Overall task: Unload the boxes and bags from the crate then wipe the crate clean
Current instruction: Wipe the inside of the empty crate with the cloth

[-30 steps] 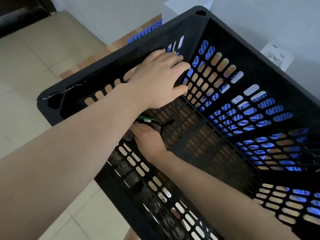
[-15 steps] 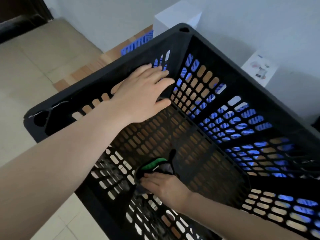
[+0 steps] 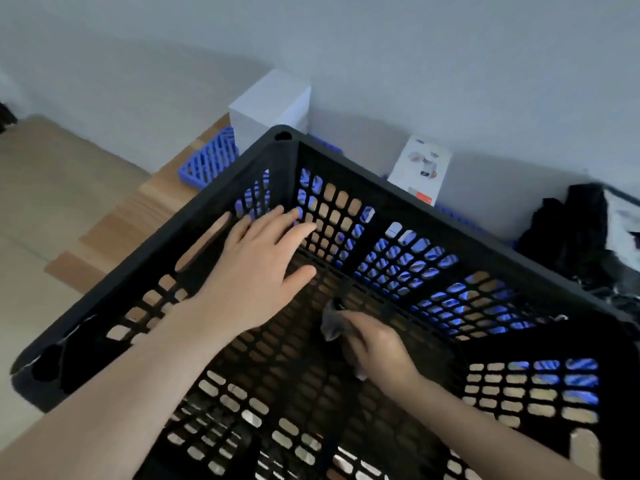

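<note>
While right hand (image 3: pixel 377 348) closes on grey cloth (image 3: pixel 331 325), pressing it to crate (image 3: pixel 346 161) floor near far wall: wiping step, judging by emptied inside. Left hand (image 3: pixel 258 268) open, fingers spread flat against inner wall by far corner, likely bracing crate against rubbing push. Crate tilted, sitting on wooden table (image 3: pixel 138 216). Floor open around cloth; walls close off strokes at edges. Outside, beyond rim: white box (image 3: pixel 270 109), small carton (image 3: pixel 420 168), black bags (image 3: pixel 568 233), blue rack (image 3: pixel 207 161).
</note>
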